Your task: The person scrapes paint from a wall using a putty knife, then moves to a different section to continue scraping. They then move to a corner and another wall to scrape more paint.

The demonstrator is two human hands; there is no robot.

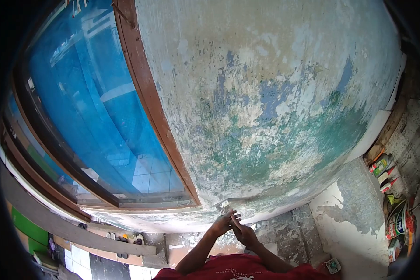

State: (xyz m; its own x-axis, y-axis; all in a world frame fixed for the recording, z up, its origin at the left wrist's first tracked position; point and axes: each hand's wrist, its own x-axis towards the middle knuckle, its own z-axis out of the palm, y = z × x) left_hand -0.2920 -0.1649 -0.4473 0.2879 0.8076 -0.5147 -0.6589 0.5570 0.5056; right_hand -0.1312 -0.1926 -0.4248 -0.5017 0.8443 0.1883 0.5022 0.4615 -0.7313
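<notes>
My left hand (221,224) and my right hand (245,234) meet low in front of the wall, fingers closed and overlapping. Just beyond the fingertips shows a small, flat, greyish scraper (223,205) with a pale edge, right at the wall surface. Its handle is hidden among my fingers. The wall (266,135) rises in front of me, its old paint worn into green, blue, white and beige patches. A ledge of the wall runs just above and behind my hands.
To the left stands a brown-framed window (154,112) with blue sheeting behind the glass. Shoes (137,239) lie near a grey bench-like slab (93,240). At the right, bottles (380,165) and paint cans (396,226) stand along the edge. A small container (332,266) sits lower right.
</notes>
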